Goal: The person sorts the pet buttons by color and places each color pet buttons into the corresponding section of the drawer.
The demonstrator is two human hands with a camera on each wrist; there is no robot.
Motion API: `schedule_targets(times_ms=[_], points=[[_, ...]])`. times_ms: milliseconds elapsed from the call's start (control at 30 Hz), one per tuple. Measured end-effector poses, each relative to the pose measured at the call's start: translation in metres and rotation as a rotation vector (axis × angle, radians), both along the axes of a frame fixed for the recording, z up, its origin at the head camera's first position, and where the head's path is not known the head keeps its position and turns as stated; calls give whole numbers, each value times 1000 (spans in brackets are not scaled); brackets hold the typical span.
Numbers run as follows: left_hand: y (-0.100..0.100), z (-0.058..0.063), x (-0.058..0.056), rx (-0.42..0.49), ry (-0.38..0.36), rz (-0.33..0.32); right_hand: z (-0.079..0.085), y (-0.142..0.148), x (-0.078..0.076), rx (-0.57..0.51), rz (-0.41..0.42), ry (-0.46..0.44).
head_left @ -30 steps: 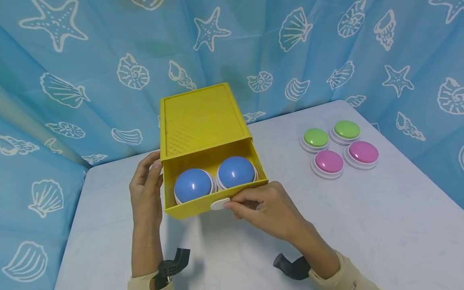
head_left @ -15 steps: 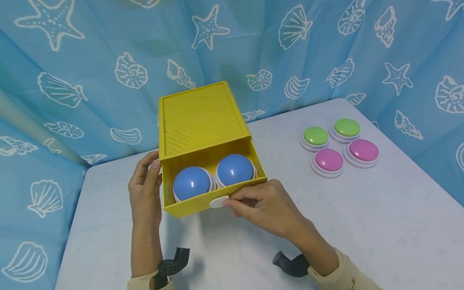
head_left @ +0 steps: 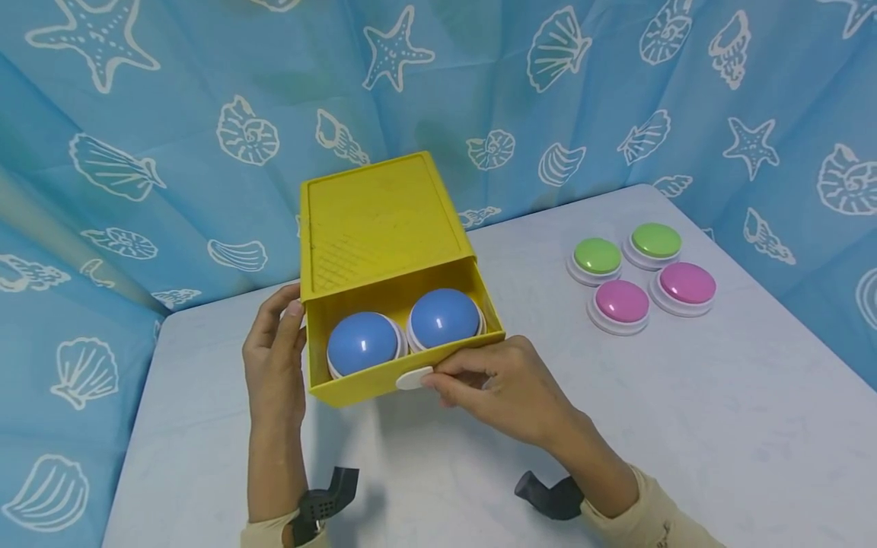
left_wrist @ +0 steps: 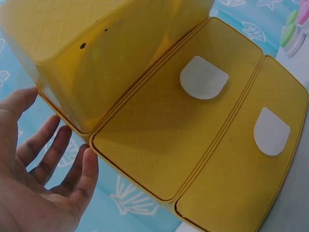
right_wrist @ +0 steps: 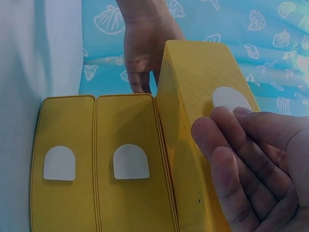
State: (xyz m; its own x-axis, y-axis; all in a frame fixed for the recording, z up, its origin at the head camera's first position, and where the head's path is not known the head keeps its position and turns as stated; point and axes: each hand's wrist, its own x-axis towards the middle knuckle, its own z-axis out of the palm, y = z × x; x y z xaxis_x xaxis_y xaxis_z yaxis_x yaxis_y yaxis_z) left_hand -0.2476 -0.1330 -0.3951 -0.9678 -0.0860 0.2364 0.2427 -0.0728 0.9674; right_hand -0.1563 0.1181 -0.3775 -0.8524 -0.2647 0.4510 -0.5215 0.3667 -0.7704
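A yellow drawer cabinet (head_left: 384,221) with three drawers stands on the table, its top drawer (head_left: 370,392) pulled partway out. Inside that drawer sit two domes on white bases, a left blue dome button (head_left: 363,344) and a right blue dome button (head_left: 445,317). My right hand (head_left: 517,392) pinches the white handle (head_left: 414,378) on the drawer's front between thumb and fingers. Against the cabinet's left side rests my left hand (head_left: 275,358), its fingers spread and touching the edge (left_wrist: 91,140). Below, the lower drawers (left_wrist: 159,130) are closed, each with a white handle (left_wrist: 203,77).
On the right of the white table (head_left: 719,426) stand two green dome buttons (head_left: 597,256) and two pink dome buttons (head_left: 622,302) on white bases. A blue curtain (head_left: 438,91) with white shell prints hangs directly behind the table.
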Motion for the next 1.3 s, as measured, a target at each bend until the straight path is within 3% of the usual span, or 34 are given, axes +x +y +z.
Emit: schedule_targets(times_ms=[1300], points=[[0, 2, 2, 3, -7, 5, -1, 0, -7, -19, 10, -13]])
